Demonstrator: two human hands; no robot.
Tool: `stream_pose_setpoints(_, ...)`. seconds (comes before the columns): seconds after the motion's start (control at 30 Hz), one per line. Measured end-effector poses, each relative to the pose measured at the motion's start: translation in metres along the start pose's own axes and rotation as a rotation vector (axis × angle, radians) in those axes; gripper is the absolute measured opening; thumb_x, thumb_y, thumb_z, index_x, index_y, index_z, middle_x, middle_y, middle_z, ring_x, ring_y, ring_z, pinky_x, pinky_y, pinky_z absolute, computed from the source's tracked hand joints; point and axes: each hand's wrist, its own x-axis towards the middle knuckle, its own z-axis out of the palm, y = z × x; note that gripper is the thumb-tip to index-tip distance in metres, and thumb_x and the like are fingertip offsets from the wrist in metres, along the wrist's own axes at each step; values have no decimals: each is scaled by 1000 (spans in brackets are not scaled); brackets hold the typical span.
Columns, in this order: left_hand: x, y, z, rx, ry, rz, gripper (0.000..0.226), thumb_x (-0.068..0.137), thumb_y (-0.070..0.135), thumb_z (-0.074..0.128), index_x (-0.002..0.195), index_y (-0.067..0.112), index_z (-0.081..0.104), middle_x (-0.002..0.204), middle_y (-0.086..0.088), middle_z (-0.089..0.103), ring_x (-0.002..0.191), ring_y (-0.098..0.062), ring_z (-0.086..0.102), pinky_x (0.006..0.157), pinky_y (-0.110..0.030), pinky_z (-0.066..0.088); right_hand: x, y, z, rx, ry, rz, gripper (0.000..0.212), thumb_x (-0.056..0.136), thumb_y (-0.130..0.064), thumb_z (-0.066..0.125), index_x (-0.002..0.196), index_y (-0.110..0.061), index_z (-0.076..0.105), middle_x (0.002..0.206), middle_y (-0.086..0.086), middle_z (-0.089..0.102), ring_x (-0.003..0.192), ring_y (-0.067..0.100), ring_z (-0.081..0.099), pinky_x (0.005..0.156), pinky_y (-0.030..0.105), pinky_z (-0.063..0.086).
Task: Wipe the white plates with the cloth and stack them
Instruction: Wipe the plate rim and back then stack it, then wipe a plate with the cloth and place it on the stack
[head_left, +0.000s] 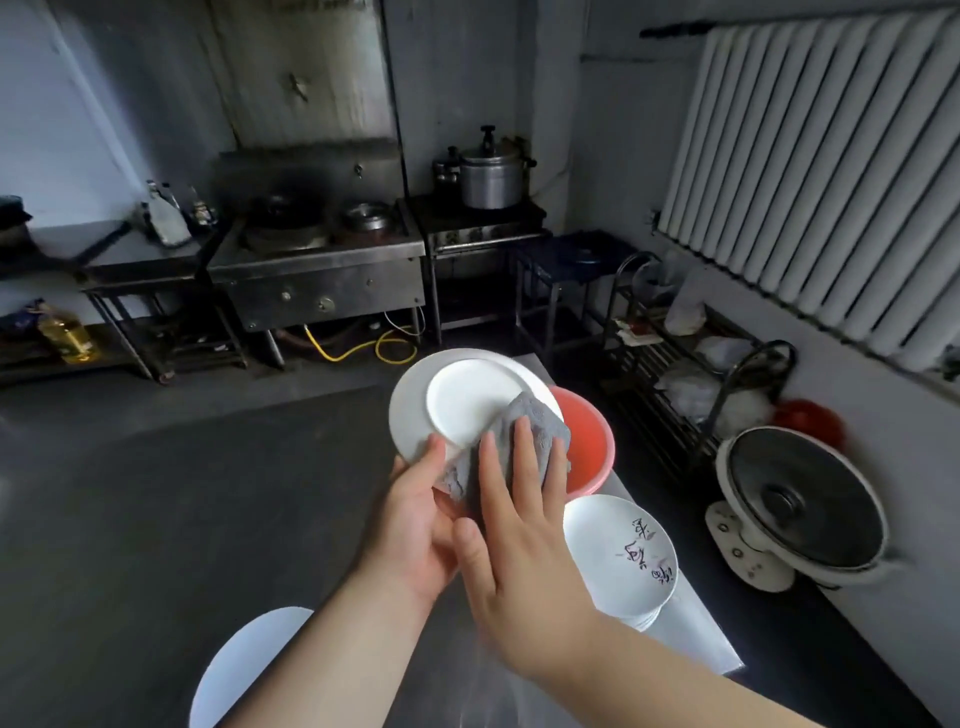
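Both hands are close to the camera: left hand (415, 514) grips the rim of a tilted white plate (462, 400), right hand (519, 525) presses a grey cloth (524, 431) flat on it with straight fingers, above the stacked plates (618, 556).

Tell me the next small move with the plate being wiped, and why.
Probably sweep the grey cloth up and across the white plate. The right hand presses the cloth flat on the plate's lower right edge only, the rest of its face is uncovered, and the left hand grips the rim to steady it.
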Motion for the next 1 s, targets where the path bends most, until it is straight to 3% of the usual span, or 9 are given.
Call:
stream_pose_setpoints(0.1, 3, -8, -6, -1, -87, -59, 39, 105, 29, 48, 133, 16, 72, 139, -19, 67, 126, -36, 67, 90, -47, 62, 25, 29, -18, 107, 87, 165, 63, 110, -52, 14, 167, -25, 18, 173, -13, 2, 159, 5, -6, 124, 17, -6)
stream_pose_setpoints(0.17, 4, -14, -12, 7, -133, -100, 37, 105, 26, 48, 132, 19, 73, 140, -17, 66, 127, -36, 66, 88, -49, 61, 45, 54, -43, 248, 83, 365, 50, 111, -47, 25, 158, -35, 38, 150, -38, 36, 140, -13, 34, 106, -3, 22)
stream_pose_setpoints(0.23, 6, -21, -16, 31, -161, -173, 37, 105, 26, 49, 134, 22, 70, 141, -14, 67, 126, -34, 67, 85, -49, 62, 55, 79, -66, 247, -10, 574, 37, 109, -55, 31, 129, -43, 61, 110, -30, 65, 105, 1, 65, 73, 13, 51)
stream_pose_setpoints(0.33, 13, -34, -23, 56, -153, -294, 44, 101, 27, 55, 144, 19, 63, 141, -15, 66, 119, -33, 71, 77, -46, 63, 48, 111, -94, 12, -209, 645, 54, 106, -64, 31, 98, -28, 70, 87, -11, 72, 89, 15, 68, 69, 23, 45)
stream_pose_setpoints(0.6, 41, -82, -15, 265, -160, -511, 35, 104, 28, 53, 135, 29, 70, 139, -11, 68, 114, -28, 72, 79, -44, 62, 8, 177, -136, 9, -540, 874, 48, 101, -65, 53, 82, -30, 80, 74, -9, 77, 80, 10, 73, 75, 27, 52)
stream_pose_setpoints(0.77, 55, -128, 7, 529, 25, -426, 34, 109, 31, 53, 142, 33, 62, 133, 0, 73, 121, -24, 70, 86, -45, 61, -8, 231, -136, 384, -453, 1049, 43, 99, -62, 58, 92, -27, 82, 91, 7, 81, 92, 28, 78, 94, 51, 61)
stream_pose_setpoints(0.83, 60, -144, 18, 568, 88, -379, 39, 110, 53, 42, 141, 40, 60, 133, 11, 72, 127, -16, 65, 108, -46, 50, -8, 251, -136, 442, -374, 1078, 54, 93, -76, 49, 92, -33, 81, 87, -1, 79, 89, 22, 76, 93, 43, 59)
stream_pose_setpoints(0.9, 67, -153, 27, 522, 96, -351, 57, 106, 69, 20, 134, 42, 62, 131, 18, 72, 125, -1, 63, 112, -34, 39, -5, 268, -136, 416, -349, 1066, 63, 84, -87, 38, 80, -37, 78, 70, -3, 69, 69, 17, 67, 78, 35, 56)
stream_pose_setpoints(1.0, 74, -163, 28, 455, 102, -382, 65, 110, 63, 18, 142, 27, 63, 139, 5, 69, 132, -6, 60, 115, -33, 36, -6, 287, -130, 374, -420, 899, 41, 94, -72, 47, 87, -43, 75, 69, -10, 71, 62, 6, 65, 68, 30, 56)
